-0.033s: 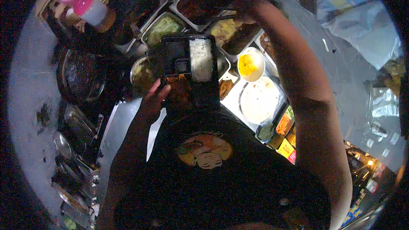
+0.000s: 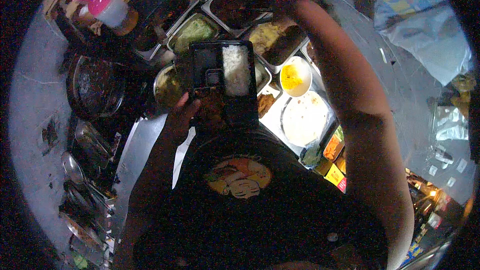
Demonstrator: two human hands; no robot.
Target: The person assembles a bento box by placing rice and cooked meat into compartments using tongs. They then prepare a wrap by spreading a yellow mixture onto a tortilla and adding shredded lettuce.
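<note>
We hold a black rectangular plastic meal tray with compartments [image 2: 222,82] at chest height above the counter; white rice fills its long right compartment, and a darker food sits in the lower part. Our left hand [image 2: 182,115] is clamped on the tray's lower left edge, thumb on top. Our right hand [image 2: 285,5] reaches far forward over a dark rectangular metal food pan [image 2: 240,5] at the top of the spread; it is in shadow, and we cannot tell whether its fingers are closed on anything.

Just beside the tray on the left sits a metal pan of shredded green vegetables [image 2: 194,31], and on the right a pan of yellow food [image 2: 267,35]. Near our right forearm stands a small round white bowl of yellow sauce [image 2: 295,76], and below it a white round plate with a flat pale bread [image 2: 305,117]. Well apart, at upper left, stands a clear squeeze bottle with a pink cap [image 2: 107,6], and a round dark metal pot [image 2: 95,86] rests at the left
</note>
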